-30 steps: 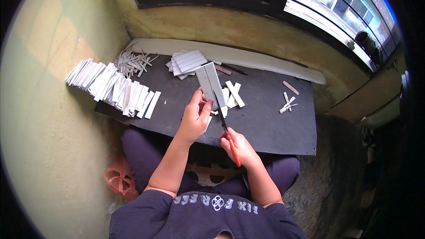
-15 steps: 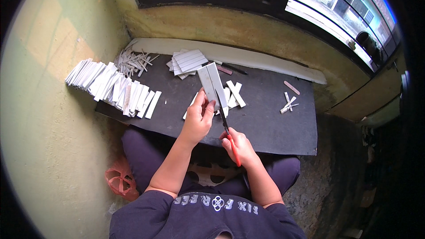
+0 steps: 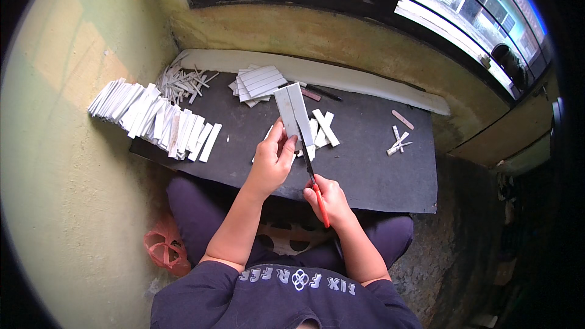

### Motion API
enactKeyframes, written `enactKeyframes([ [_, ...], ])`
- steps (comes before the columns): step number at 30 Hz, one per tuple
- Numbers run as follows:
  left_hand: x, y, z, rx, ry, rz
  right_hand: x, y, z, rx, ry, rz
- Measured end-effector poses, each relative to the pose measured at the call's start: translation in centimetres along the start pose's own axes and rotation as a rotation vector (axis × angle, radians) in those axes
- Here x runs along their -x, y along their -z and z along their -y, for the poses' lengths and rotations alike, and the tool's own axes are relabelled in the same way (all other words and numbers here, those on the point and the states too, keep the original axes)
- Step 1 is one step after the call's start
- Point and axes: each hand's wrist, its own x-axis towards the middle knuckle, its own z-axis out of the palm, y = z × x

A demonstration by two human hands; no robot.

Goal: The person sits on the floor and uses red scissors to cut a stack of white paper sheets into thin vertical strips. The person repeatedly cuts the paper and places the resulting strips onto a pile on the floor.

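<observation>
A person's left hand [image 3: 272, 161] and the grey-white card [image 3: 287, 105] in its grip have shifted slightly to the right over the past second, toward the right hand [image 3: 332, 196].

One black table [image 3: 372, 164] fills the middle, with one long white sheet [image 3: 347, 77] along its back edge. At left leans a row of white strips [image 3: 143, 113], too many to count; behind it lies a heap of slivers [image 3: 184, 83], likewise uncountable. Several lined boards [image 3: 261, 81] overlap in one stack; one red plastic bag [image 3: 167, 245] sits by the left knee.

The two hands are apart — the left pinching the single card upright above the table, the right wrapped around the red handles of one pair of scissors [image 3: 318, 195], its dark blades overlapping the card's lower part. Behind, at least two crossed strips [image 3: 326, 128] show, others partly hidden. Two pinkish sticks [image 3: 403, 119] and one dark pen-like rod [image 3: 327, 92] lie beyond — and, at right, three small pieces [image 3: 399, 144].
</observation>
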Motion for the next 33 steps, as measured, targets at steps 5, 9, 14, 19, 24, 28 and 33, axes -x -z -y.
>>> enactKeyframes([
  [5, -0.1, 0.1, 0.3, 0.012, -0.012, -0.004, -0.2, -0.4, -0.2, 0.033, 0.025, -0.039],
  [9, -0.2, 0.2, 0.2, 0.015, 0.004, 0.002, -0.3, -0.6, -0.4, 0.052, 0.055, -0.071],
  [14, -0.3, 0.1, 0.5, 0.039, -0.017, -0.011, -0.4, -0.7, -0.5, 0.063, 0.066, -0.096],
  [19, -0.2, 0.1, -0.1, 0.042, 0.007, -0.014, -0.6, -0.9, -0.7, 0.026, 0.043, -0.095],
  [24, -0.5, 0.3, 0.2, 0.045, 0.004, 0.015, -0.7, -1.4, -1.2, -0.015, 0.094, -0.149],
  [28, -1.6, 0.8, 0.5, 0.024, -0.014, -0.063, -0.8, -1.4, -1.3, 0.008, 0.082, -0.140],
  [33, -3.5, 0.7, -0.1, -0.216, -0.095, -0.238, -0.7, -1.0, -1.1, 0.038, 0.069, -0.095],
])
